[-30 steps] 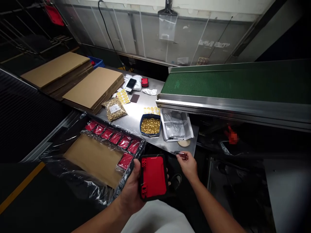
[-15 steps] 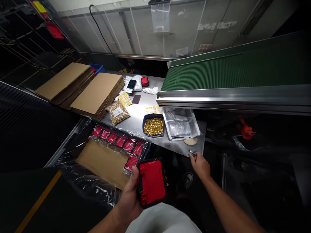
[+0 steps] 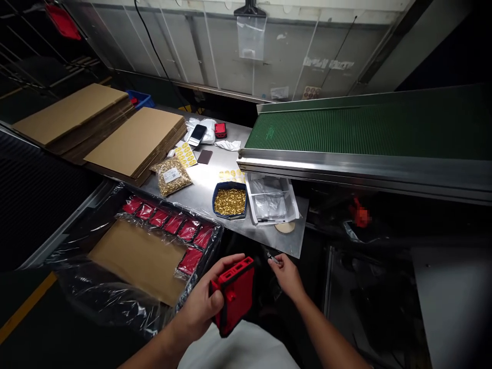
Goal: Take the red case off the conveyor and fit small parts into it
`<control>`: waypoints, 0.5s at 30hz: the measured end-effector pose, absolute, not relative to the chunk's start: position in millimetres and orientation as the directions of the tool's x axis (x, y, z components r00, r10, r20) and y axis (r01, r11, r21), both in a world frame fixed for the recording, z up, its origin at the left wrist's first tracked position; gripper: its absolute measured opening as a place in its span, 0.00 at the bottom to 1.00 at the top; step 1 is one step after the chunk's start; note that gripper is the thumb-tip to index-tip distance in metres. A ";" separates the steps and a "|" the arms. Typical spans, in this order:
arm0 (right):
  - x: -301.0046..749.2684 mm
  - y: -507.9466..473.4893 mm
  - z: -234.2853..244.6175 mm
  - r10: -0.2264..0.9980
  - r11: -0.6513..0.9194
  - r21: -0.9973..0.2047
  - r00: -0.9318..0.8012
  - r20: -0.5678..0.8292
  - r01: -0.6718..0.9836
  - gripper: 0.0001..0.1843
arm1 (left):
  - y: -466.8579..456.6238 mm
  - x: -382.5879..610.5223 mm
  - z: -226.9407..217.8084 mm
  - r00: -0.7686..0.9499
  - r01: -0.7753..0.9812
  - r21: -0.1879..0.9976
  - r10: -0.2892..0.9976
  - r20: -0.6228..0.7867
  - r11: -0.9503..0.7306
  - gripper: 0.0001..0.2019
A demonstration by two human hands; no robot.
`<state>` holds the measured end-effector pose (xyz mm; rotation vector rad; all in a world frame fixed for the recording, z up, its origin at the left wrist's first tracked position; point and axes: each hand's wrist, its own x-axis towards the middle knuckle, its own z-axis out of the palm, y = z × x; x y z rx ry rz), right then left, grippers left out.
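My left hand (image 3: 202, 302) grips a red and black case (image 3: 233, 294) low in the middle of the view, turned so one edge faces up. My right hand (image 3: 286, 274) is just to its right, pinching a small thin metal tool (image 3: 272, 258) between thumb and fingers, its tip close to the case's upper corner. In front of both hands lies the near edge of a steel table (image 3: 203, 179). A blue tray of small gold parts (image 3: 229, 201) sits on it.
A plastic-lined box (image 3: 100, 287) at left holds bagged red cases (image 3: 175, 225) and a cardboard sheet. Flat cardboard stacks (image 3: 134, 141), a bag of gold parts (image 3: 171, 176), sticker sheets, a phone and a white tray of clear bags (image 3: 271, 200) lie on the table. A green conveyor (image 3: 365, 130) runs to the right.
My left hand has tilted the red case from face-up to edge-up. My right hand has moved from the table's edge toward the case with the small tool.
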<state>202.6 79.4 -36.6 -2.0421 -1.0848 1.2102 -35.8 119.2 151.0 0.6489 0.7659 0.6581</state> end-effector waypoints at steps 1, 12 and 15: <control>201.4 79.4 -33.9 0.843 -0.536 -0.763 0.268 -0.466 0.361 0.20 | 119.5 -36.5 150.7 0.563 -0.271 0.732 0.720 -0.406 0.625 0.43; 197.9 80.6 -21.3 0.841 -0.540 -0.783 0.248 -0.482 0.310 0.24 | 122.8 -41.1 152.2 0.590 -0.243 0.756 0.711 -0.383 0.608 0.38; 198.0 80.4 -23.0 0.832 -0.554 -0.773 0.241 -0.499 0.311 0.25 | 121.4 -40.6 151.9 0.582 -0.341 0.711 0.732 -0.353 0.615 0.38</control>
